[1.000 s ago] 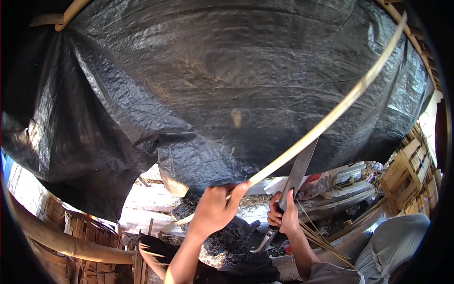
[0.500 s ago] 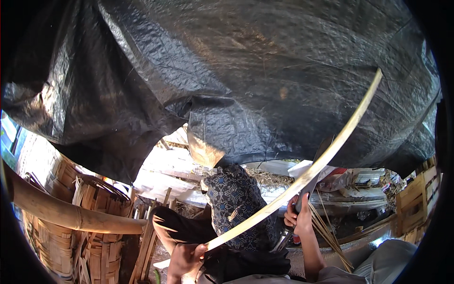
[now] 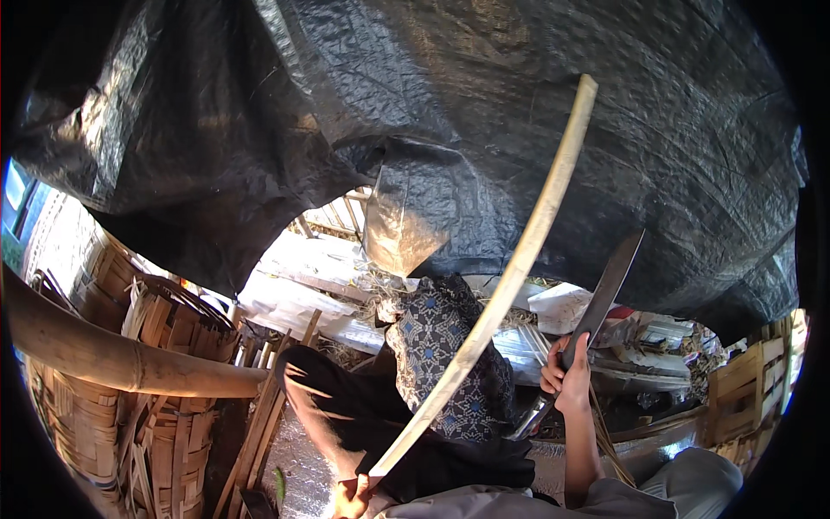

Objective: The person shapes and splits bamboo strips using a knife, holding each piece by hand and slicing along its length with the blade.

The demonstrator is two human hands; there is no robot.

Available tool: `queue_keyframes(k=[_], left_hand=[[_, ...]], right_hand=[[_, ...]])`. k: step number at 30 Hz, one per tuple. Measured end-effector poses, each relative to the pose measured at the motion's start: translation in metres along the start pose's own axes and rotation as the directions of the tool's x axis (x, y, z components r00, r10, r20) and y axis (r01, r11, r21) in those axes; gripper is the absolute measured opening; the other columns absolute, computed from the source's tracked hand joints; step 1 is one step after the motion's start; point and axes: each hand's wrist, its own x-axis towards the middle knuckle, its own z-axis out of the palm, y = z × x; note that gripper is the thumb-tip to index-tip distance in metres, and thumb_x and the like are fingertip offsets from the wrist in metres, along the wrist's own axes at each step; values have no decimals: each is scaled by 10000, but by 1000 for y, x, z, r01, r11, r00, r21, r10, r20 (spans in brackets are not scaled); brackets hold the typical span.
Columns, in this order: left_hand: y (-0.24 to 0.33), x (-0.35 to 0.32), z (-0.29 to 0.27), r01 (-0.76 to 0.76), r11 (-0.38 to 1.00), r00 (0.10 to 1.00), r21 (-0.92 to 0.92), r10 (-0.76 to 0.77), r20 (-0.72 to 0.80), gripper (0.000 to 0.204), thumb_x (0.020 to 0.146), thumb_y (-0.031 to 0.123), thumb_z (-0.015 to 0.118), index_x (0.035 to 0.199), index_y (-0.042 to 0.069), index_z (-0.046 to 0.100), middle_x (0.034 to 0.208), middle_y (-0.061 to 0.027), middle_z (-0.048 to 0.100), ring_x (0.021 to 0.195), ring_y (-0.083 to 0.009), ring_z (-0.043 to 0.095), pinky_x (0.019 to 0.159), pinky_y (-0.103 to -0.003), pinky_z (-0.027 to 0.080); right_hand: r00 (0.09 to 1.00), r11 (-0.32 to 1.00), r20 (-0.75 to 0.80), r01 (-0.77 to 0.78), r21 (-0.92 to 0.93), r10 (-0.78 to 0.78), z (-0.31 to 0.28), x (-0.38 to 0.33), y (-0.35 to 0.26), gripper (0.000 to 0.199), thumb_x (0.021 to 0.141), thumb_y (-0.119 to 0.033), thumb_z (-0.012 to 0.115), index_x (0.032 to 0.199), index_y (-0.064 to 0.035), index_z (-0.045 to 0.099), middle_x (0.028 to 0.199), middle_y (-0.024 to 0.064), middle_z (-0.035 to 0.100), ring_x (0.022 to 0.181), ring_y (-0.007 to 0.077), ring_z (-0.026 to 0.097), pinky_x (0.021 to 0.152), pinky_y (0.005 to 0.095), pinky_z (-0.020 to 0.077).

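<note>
Low in the view, my left hand (image 3: 353, 497) is closed on the lower end of a long pale bamboo strip (image 3: 506, 303). The strip leans up and to the right, curving across the middle of the picture. Further right, my right hand (image 3: 571, 379) grips the dark handle of a machete (image 3: 608, 290), its blade angled up and to the right. Blade and strip are apart. Beneath the strip, a blue and black patterned cloth (image 3: 445, 363) lies between my legs.
A thick bamboo pole (image 3: 130, 363) crosses at the left over woven bamboo baskets (image 3: 181, 415). Black tarpaulin (image 3: 484, 130) hangs ahead. A slatted wooden crate (image 3: 745, 389) is at the right, and thin bamboo sticks (image 3: 268, 432) lean beside my left leg.
The bamboo strip has swung left and stands steeper. The machete, earlier partly behind the strip, is now in plain sight to its right. My view has shifted slightly.
</note>
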Motion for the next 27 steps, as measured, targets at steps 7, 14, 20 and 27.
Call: queue_keyframes(k=[7,14,20,27], left_hand=[[-7,-10,8,145,986,986,81,-151,70,549,871,522,450,784,24,664,613,-147,612,602,-273,627,589,-378,489],[77,31,-18,-487,818,776,307,566,-277,285,792,259,664,930,17,608,806,-178,640,740,-305,649,612,-361,512],[151,90,-10,-578,806,792,129,592,-148,254,791,195,681,822,-24,558,719,-154,623,628,-237,637,547,-304,496],[133,84,4,-515,857,857,-16,515,-25,295,768,236,710,788,-19,563,631,-168,575,545,-249,596,516,-339,443]], right_hand=[[993,981,111,54,-189,-33,22,-4,6,581,875,-626,292,783,-73,448,456,-32,244,320,73,209,327,233,204],[959,925,281,77,-373,33,52,-13,16,505,941,-497,298,807,-34,450,488,-41,267,374,40,222,339,204,197],[935,672,347,306,-675,-77,68,-20,12,445,962,-376,318,790,-23,527,528,30,433,489,130,451,466,293,349],[896,194,383,426,-884,-224,63,-18,14,388,872,-373,510,1054,-35,569,808,209,605,816,398,565,716,453,449]])
